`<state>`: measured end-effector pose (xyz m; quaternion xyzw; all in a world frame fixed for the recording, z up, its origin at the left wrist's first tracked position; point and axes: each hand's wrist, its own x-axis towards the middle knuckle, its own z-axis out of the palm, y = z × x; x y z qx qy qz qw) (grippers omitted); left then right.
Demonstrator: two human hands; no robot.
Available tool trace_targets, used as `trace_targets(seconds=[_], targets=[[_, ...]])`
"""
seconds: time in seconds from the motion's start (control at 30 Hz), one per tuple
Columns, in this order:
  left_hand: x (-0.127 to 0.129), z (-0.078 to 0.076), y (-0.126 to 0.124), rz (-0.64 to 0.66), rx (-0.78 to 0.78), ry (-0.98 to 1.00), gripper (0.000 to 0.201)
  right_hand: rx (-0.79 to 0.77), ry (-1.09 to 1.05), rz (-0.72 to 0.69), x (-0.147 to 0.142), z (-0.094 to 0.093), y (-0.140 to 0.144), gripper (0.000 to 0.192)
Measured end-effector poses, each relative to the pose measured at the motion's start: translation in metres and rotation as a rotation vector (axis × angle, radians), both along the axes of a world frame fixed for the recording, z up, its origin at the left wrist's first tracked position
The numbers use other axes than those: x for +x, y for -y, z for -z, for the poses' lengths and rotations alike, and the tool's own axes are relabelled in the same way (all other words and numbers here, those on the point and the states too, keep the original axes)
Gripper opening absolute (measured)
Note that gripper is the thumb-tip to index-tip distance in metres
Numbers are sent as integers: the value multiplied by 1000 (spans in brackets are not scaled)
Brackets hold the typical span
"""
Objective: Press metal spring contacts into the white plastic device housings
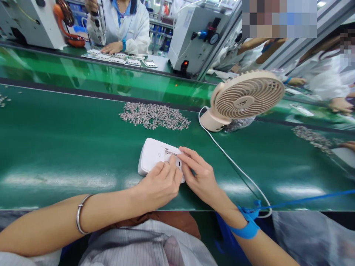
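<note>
A white plastic case (151,153) with rounded corners lies on the green work surface, its face up. Small round holes form a speaker pattern on that face, and beside them a recessed compartment (169,151) shows small metal pieces along its upper edge. My left hand (161,183) is closed, its curled fingertips pressing at the compartment; whatever they pinch is hidden. My right hand (201,175) grips the right end of the case, with fingertips by the compartment and thumb along the side. Behind the case is a spread pile of small metal pieces (155,115).
A beige fan (246,99) stands at back right, its white cable (235,155) running to the front edge. A blue strap (246,225) circles my right wrist, its cord (305,198) leading right. Another metal pile (312,137) lies far right. Co-workers sit beyond the green barrier.
</note>
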<state>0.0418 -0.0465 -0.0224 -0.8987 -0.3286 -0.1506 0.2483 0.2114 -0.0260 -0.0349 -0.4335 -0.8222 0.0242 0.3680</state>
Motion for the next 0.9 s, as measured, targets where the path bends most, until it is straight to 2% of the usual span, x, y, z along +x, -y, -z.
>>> trace_targets(seconds=[0.2, 0.4, 0.5, 0.6, 0.7, 0.8, 0.9], targets=[[0, -1, 0, 6, 4, -11, 33, 9, 22, -12, 1, 0, -1, 24], [0, -3, -1, 13, 13, -26, 33, -27, 125, -76, 0, -15, -7, 23], [0, -4, 0, 0, 16, -29, 33, -129, 49, -90, -1, -21, -17, 17], [-1, -6, -1, -2, 11, -32, 33, -300, -86, -5, -3, -23, -27, 8], [-2, -8, 0, 12, -6, -52, 33, -419, -119, 73, -5, -24, -34, 9], [-1, -8, 2, 6, -14, -59, 32, -529, -194, 75, -6, -24, -36, 11], [2, -8, 1, -91, 19, -76, 31, -650, -386, 84, -5, -20, -36, 21]])
